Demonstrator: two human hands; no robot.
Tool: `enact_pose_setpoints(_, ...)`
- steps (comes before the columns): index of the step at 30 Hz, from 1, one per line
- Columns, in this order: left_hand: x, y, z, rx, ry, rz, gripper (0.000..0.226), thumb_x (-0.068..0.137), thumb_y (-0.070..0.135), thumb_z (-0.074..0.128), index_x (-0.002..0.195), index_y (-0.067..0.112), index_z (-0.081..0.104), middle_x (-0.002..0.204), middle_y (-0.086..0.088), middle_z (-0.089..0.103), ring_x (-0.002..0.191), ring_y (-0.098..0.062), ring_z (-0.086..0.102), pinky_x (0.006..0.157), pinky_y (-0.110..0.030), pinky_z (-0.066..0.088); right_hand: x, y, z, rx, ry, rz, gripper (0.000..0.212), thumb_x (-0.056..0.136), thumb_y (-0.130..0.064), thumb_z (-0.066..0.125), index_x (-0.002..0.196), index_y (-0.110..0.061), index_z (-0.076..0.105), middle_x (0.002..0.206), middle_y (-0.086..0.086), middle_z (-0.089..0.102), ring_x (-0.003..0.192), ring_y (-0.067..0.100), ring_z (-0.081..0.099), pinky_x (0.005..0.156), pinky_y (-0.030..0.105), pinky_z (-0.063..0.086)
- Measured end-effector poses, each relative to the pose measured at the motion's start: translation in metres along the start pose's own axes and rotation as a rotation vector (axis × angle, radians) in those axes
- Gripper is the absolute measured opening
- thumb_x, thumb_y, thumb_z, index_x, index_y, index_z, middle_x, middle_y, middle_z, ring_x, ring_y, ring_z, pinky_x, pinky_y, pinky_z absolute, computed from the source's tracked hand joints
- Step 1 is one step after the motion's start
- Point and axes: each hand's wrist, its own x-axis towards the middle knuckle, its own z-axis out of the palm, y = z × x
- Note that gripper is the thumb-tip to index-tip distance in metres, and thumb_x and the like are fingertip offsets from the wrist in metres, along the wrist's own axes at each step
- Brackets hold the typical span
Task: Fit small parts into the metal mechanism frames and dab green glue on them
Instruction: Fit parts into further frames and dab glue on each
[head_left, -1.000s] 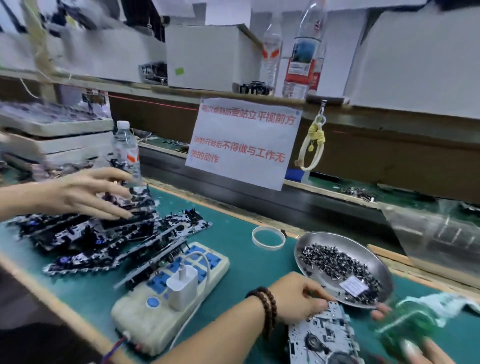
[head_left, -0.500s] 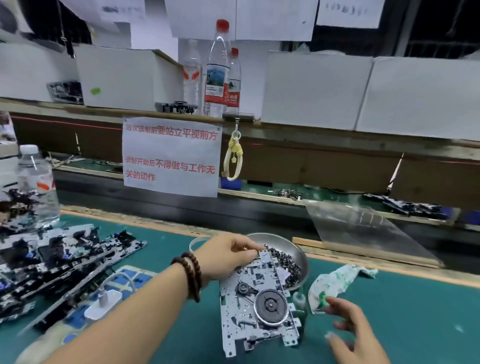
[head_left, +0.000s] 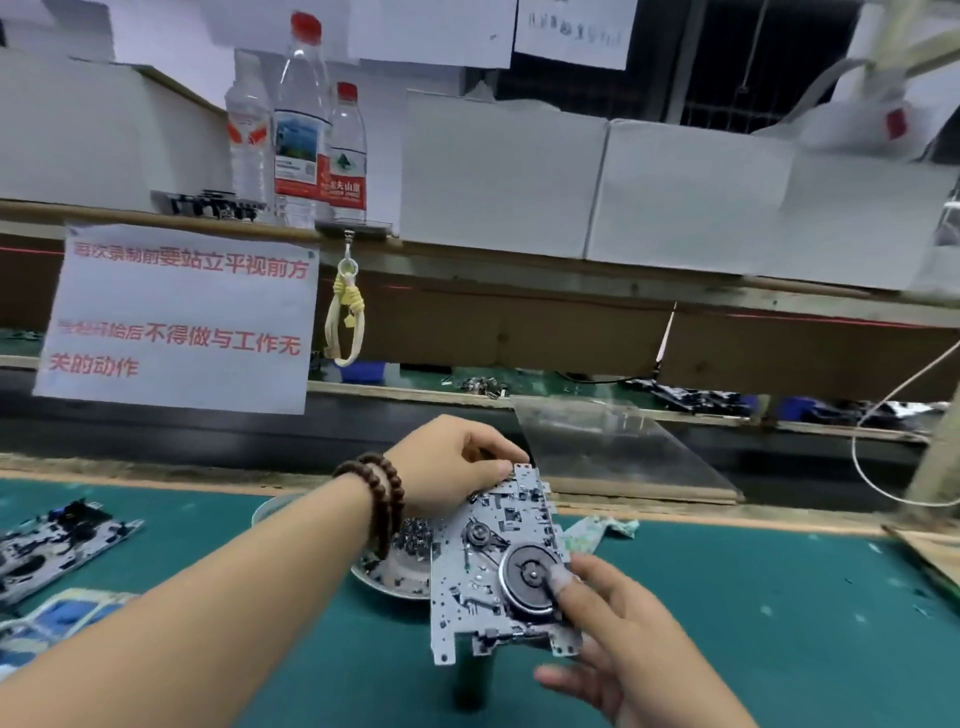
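Note:
I hold a silver metal mechanism frame (head_left: 493, 566), with a dark flywheel on its face, tilted above the green mat. My left hand (head_left: 452, 467), a bead bracelet on its wrist, grips the frame's top corner. My right hand (head_left: 618, 639) pinches the lower right side, with the thumb on the flywheel and the fingers underneath. Behind the frame lies a metal dish (head_left: 387, 587) of small black parts, partly hidden by my left wrist. A dark blurred upright shape (head_left: 472, 680), perhaps the glue bottle, stands below the frame.
A green-stained cloth (head_left: 597, 535) lies right of the frame. More mechanism frames (head_left: 52, 545) and a power strip (head_left: 57, 618) lie at the left. A clear plastic sheet (head_left: 618, 452) leans behind. A paper notice (head_left: 176, 317) hangs from the shelf, and water bottles (head_left: 301, 140) stand on it.
My view swung right and the frame pile slid to the left edge. My left hand lifted the frame up off the mat. My right hand rose from the mat and took the frame's flywheel side.

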Motion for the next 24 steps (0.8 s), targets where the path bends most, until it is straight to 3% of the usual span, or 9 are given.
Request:
enact_pose_setpoints(3, 0.020, 0.006, 0.010, 0.088, -0.027, 0.040, 0.019, 0.090, 0.022, 0.057, 0.105, 0.029, 0.067, 0.104, 0.009, 0.068, 0.095, -0.004, 0.061, 0.087, -0.017, 0.046, 0.006, -0.001, -0.011, 0.127, 0.024, 0.069, 0.023, 0.081, -0.009, 0.062, 0.103, 0.000, 0.063, 0.081, 0.014, 0.071, 0.048, 0.018, 0.064, 0.036, 0.024, 0.049)
enact_pose_setpoints(7, 0.055, 0.017, 0.022, 0.256, -0.128, 0.055, 0.026, 0.093, 0.030, 0.052, 0.116, 0.026, 0.062, 0.114, 0.007, 0.064, 0.091, -0.003, 0.057, 0.086, -0.019, 0.044, 0.021, -0.006, -0.030, 0.213, 0.105, 0.044, 0.026, 0.061, -0.017, 0.066, 0.077, 0.003, 0.071, 0.073, 0.017, 0.070, 0.044, 0.019, 0.061, 0.036, 0.022, 0.049)
enact_pose_setpoints(9, 0.073, 0.021, 0.025, 0.292, -0.111, 0.031, 0.034, 0.093, 0.036, 0.048, 0.125, 0.024, 0.054, 0.120, 0.005, 0.060, 0.089, -0.005, 0.054, 0.081, -0.019, 0.041, 0.033, -0.009, -0.044, 0.265, 0.161, 0.020, 0.025, 0.062, -0.016, 0.066, 0.077, 0.003, 0.072, 0.076, 0.019, 0.070, 0.048, 0.021, 0.063, 0.037, 0.021, 0.049)
enact_pose_setpoints(11, 0.089, 0.015, 0.029, 0.282, -0.011, -0.002, 0.039, 0.094, 0.039, 0.046, 0.129, 0.023, 0.047, 0.124, 0.003, 0.056, 0.099, -0.011, 0.055, 0.082, -0.023, 0.041, 0.049, -0.014, -0.061, 0.307, 0.201, -0.017, 0.018, 0.071, -0.013, 0.065, 0.076, 0.004, 0.071, 0.077, 0.019, 0.071, 0.051, 0.022, 0.066, 0.039, 0.021, 0.050)
enact_pose_setpoints(13, 0.098, 0.002, 0.037, 0.151, -0.020, -0.085, 0.039, 0.094, 0.036, 0.048, 0.129, 0.019, 0.044, 0.113, 0.001, 0.059, 0.098, -0.016, 0.060, 0.080, -0.028, 0.049, 0.068, -0.020, -0.077, 0.309, 0.230, -0.056, 0.019, 0.084, -0.010, 0.059, 0.077, 0.005, 0.069, 0.077, 0.019, 0.071, 0.053, 0.021, 0.067, 0.040, 0.020, 0.051)
enact_pose_setpoints(15, 0.103, -0.011, 0.051, -0.192, -0.170, -0.225, 0.036, 0.094, 0.026, 0.050, 0.126, 0.012, 0.042, 0.087, 0.000, 0.055, 0.070, -0.012, 0.063, 0.058, -0.026, 0.053, 0.091, -0.026, -0.092, 0.290, 0.268, -0.082, 0.019, 0.089, -0.008, 0.056, 0.082, 0.006, 0.067, 0.076, 0.018, 0.072, 0.055, 0.020, 0.068, 0.042, 0.020, 0.052)
enact_pose_setpoints(17, 0.115, -0.022, 0.062, -0.423, -0.265, -0.299, 0.022, 0.095, 0.015, 0.049, 0.115, 0.008, 0.044, 0.076, -0.002, 0.051, 0.053, -0.005, 0.059, 0.046, -0.018, 0.048, 0.118, -0.030, -0.102, 0.255, 0.297, -0.084, 0.016, 0.089, -0.008, 0.056, 0.086, 0.005, 0.065, 0.073, 0.015, 0.072, 0.055, 0.018, 0.068, 0.043, 0.021, 0.053)
enact_pose_setpoints(21, 0.158, -0.038, 0.083, -0.481, -0.201, -0.348, 0.007, 0.094, 0.001, 0.045, 0.102, 0.003, 0.046, 0.077, -0.011, 0.052, 0.049, -0.007, 0.057, 0.042, -0.015, 0.048, 0.176, -0.037, -0.112, 0.102, 0.357, -0.026, 0.013, 0.090, -0.012, 0.059, 0.088, 0.000, 0.062, 0.072, 0.010, 0.071, 0.059, 0.021, 0.067, 0.044, 0.024, 0.054)
enact_pose_setpoints(24, 0.194, -0.053, 0.093, -0.460, -0.153, -0.425, 0.011, 0.093, -0.007, 0.043, 0.087, 0.001, 0.047, 0.068, -0.011, 0.050, 0.045, -0.009, 0.055, 0.037, -0.015, 0.044, 0.216, -0.041, -0.129, -0.093, 0.431, 0.056, 0.021, 0.088, -0.026, 0.064, 0.092, -0.006, 0.057, 0.092, 0.005, 0.062, 0.072, 0.018, 0.058, 0.047, 0.023, 0.048)
